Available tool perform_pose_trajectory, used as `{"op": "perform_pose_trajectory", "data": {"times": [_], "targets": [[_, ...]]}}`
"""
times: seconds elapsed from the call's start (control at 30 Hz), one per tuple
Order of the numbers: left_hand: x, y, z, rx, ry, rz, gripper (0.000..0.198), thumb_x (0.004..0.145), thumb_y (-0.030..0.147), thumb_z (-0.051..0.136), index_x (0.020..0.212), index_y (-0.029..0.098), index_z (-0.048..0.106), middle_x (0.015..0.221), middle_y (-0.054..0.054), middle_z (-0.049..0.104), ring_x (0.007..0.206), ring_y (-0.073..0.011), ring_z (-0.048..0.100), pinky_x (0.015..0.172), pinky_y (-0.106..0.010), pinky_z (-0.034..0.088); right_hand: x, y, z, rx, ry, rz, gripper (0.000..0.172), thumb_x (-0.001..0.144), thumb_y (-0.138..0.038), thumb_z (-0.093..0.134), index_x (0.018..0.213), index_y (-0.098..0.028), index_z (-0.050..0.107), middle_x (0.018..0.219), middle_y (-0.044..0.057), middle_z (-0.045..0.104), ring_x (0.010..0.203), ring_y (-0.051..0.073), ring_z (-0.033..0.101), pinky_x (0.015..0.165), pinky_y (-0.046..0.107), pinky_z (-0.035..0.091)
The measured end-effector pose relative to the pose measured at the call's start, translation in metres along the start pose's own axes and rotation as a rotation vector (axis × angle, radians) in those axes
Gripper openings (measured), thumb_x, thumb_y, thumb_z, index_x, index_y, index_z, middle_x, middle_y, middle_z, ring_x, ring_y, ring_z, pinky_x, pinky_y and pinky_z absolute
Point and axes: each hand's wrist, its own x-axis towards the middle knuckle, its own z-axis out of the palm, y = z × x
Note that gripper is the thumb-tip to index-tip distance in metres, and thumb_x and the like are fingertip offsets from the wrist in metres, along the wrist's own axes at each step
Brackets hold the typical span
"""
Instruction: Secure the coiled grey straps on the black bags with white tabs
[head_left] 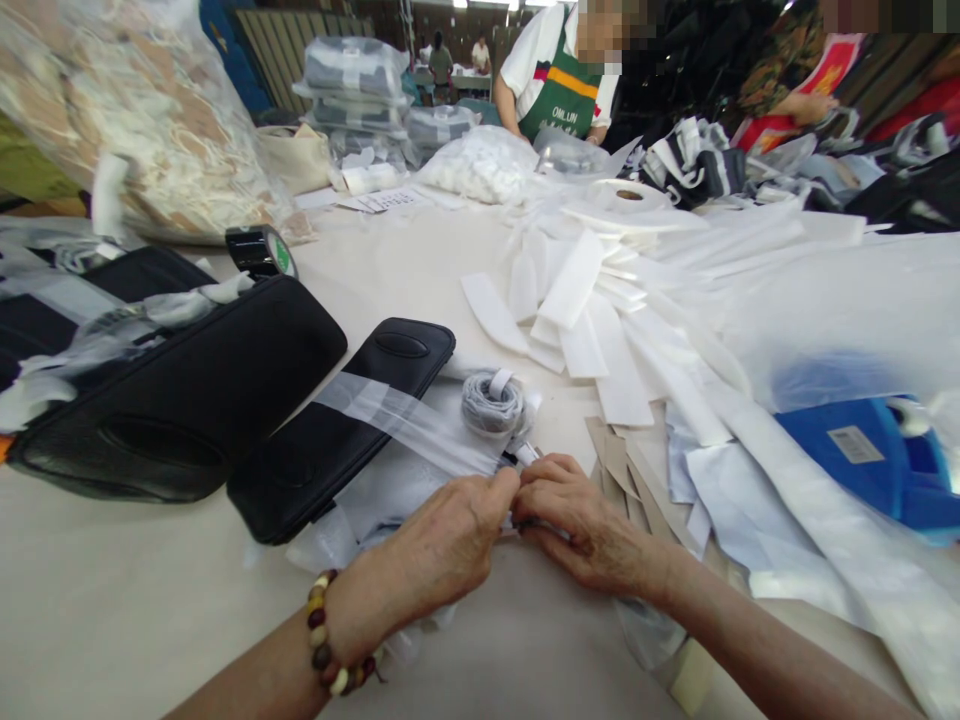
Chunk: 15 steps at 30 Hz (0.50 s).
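Observation:
My left hand [454,525], with a bead bracelet on its wrist, is closed, fingers curled at the end of a translucent white wrapping strip [409,420]. The strip runs over a black leather-like bag [375,375] lying at a slant. Touching it, my right hand [574,515] is also closed, fingertips pinched together; a small dark bit shows there, but what it holds is hidden. Just beyond my hands lies a coiled grey cord [493,402] with a white band round it. Clear plastic wrapping shows beneath my left hand.
Another black bag [187,400], wrapped in strips, stands at left beside a roll of black tape [261,250]. White foam strips [574,290] are heaped ahead. A blue tape dispenser [862,455] lies at right. Across the table is a person in a green apron [566,85].

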Motion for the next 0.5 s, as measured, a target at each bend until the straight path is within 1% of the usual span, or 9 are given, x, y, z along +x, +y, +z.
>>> {"op": "perform_pose_trajectory", "data": {"times": [0.1,0.2,0.4,0.5], "targets": [[0.002,0.000,0.000,-0.003,-0.014,-0.017,0.029,0.069,-0.004,0.038,0.083,0.022,0.034,0.071,0.003,0.047,0.063,-0.0134,0.045,0.057,-0.025,0.029,-0.001,0.003,-0.001,-0.051,-0.032,-0.019,0.013,0.086,-0.012,0.046,0.089,-0.018,0.057,0.092,0.007,0.062,0.096,0.018,0.053,0.090,0.039,0.036],[0.003,0.002,0.000,0.015,-0.009,-0.004,0.031,0.068,-0.005,0.038,0.084,0.022,0.034,0.073,0.003,0.049,0.064,-0.0132,0.046,0.057,-0.026,0.028,-0.002,0.007,0.000,-0.092,-0.051,-0.059,0.012,0.089,-0.015,0.046,0.089,-0.017,0.059,0.092,0.006,0.064,0.096,0.018,0.053,0.090,0.038,0.036],[0.004,0.002,-0.003,0.025,-0.034,-0.028,0.027,0.070,-0.002,0.039,0.082,0.022,0.035,0.070,0.003,0.048,0.062,-0.0133,0.044,0.058,-0.025,0.029,0.002,0.012,0.003,-0.094,-0.017,-0.097,0.016,0.092,-0.023,0.046,0.086,-0.018,0.061,0.084,0.005,0.065,0.091,0.018,0.054,0.087,0.037,0.037],[0.004,0.000,-0.002,0.022,-0.020,-0.012,0.026,0.071,-0.002,0.040,0.081,0.022,0.034,0.070,0.003,0.047,0.062,-0.0133,0.044,0.058,-0.025,0.029,0.003,0.011,0.000,-0.073,-0.056,-0.092,0.014,0.091,-0.020,0.047,0.087,-0.017,0.060,0.086,0.006,0.064,0.093,0.018,0.054,0.088,0.037,0.037]]}}
